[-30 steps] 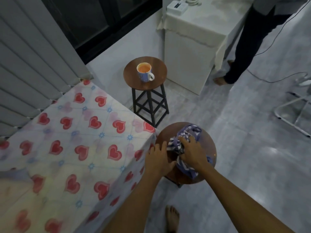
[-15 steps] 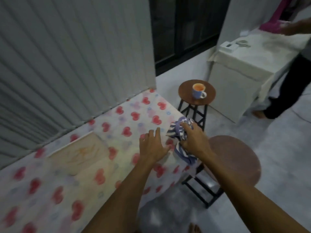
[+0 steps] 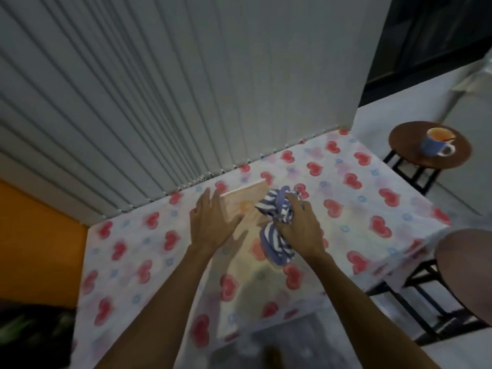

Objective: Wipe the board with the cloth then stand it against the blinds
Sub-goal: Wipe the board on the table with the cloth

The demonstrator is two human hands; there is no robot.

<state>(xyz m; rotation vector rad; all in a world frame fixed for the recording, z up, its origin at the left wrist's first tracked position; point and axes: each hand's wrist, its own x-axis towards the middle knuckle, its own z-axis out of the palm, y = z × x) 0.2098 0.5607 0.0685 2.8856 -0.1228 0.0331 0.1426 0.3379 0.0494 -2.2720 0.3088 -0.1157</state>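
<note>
A pale wooden board (image 3: 246, 202) lies flat on the heart-patterned tablecloth (image 3: 372, 209), close to the grey vertical blinds (image 3: 186, 89). My left hand (image 3: 211, 222) hovers with fingers spread over the board's left part, hiding some of it. My right hand (image 3: 299, 226) is shut on a bunched blue-and-white striped cloth (image 3: 277, 209), which hangs over the board's right end. Whether the cloth touches the board I cannot tell.
A round wooden stool (image 3: 415, 153) at the right carries a blue mug (image 3: 438, 142) of orange liquid. A second round stool (image 3: 466, 267) stands at the table's near right corner. An orange surface (image 3: 40, 249) borders the table on the left.
My view swung left from the stools to the table. Both hands moved over the board, and my right hand carried the cloth from the stool to it.
</note>
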